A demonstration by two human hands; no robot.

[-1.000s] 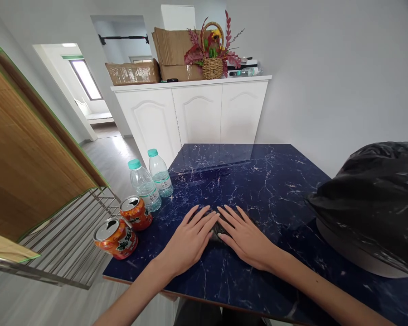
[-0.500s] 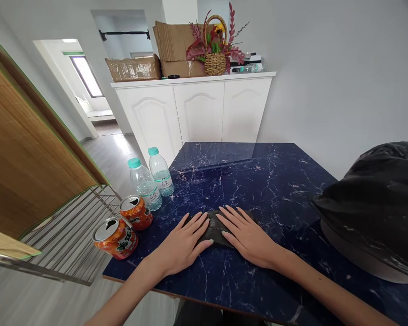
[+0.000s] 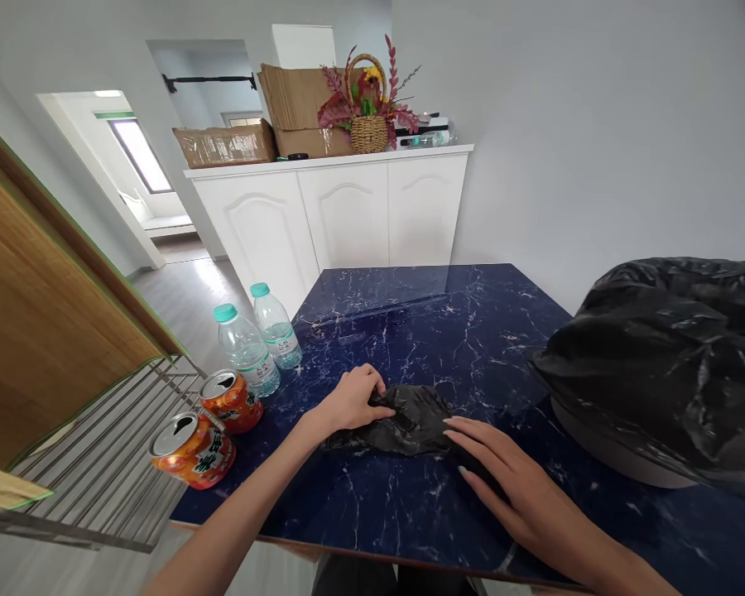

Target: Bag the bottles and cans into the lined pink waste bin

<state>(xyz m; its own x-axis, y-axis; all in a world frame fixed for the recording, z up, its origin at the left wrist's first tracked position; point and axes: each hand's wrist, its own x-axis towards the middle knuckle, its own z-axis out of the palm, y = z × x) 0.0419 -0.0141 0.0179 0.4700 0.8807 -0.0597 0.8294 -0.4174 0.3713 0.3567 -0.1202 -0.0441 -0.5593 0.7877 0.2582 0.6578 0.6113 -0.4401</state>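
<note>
A crumpled black plastic bag [image 3: 410, 422] lies on the dark blue marbled table [image 3: 422, 331] near its front edge. On the bag's left part my left hand [image 3: 357, 399] is closed, with curled fingers and the thumb pressed on the plastic. My right hand [image 3: 502, 472] is open at the bag's right end, its fingers stretched out and the fingertips at the plastic. Farther right stands a round pale bin [image 3: 614, 447] with a large black bag [image 3: 646, 356] draped over it.
Two orange cans [image 3: 195, 451] and two water bottles [image 3: 248, 352] with teal caps stand along the table's left edge. A metal rack [image 3: 124, 447] is left of the table. Beyond it, a white cabinet [image 3: 348, 207] carries cardboard boxes [image 3: 223, 145] and a flower basket [image 3: 369, 132].
Both hands lay flat on the bag before. The left hand has curled its fingers onto the bag; the right has slid right and nearer. The bag looks more spread out and wrinkled.
</note>
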